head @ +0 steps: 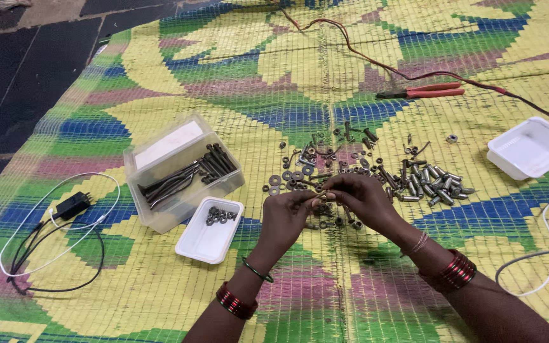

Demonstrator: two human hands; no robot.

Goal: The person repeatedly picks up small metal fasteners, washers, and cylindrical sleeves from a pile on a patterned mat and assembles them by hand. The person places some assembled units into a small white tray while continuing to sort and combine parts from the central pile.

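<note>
Both hands meet at frame centre over the woven mat [160, 76]. Left hand [285, 216] and right hand [360, 198] pinch together on a small fastener [321, 198], fingertips touching; looks like a nut or washer being fitted on a short bolt, too small to tell which. Neither hand is slack: both are closed in a fingertip grip on that piece. Bangles on both wrists.

Head view, only one. Just under and above the hands lies a scattered heap of washers and nuts [300, 171], centre frame. Right of it, a pile of short silver bolts [430, 181], near the right hand but not touching. Left-centre: clear plastic box [182, 168] holding long dark bolts [189, 173]. Just beside it, lower, a small white tray [211, 238] with a few nuts [219, 216] inside. Far right edge: another white tray [532, 149], looks empty. Upper right: red-handled pliers [424, 92] with a red wire [351, 47] running past. Lower left: black charger [71, 204] with white and black cables looped round.

Step judged: sorting or pairing loose hardware, mid-piece, held piece above the heap. Next move likely needs a steady pinch and twist, or carrying the piece left to a tray without dropping it; small parts slip easily from fingertips.
</note>
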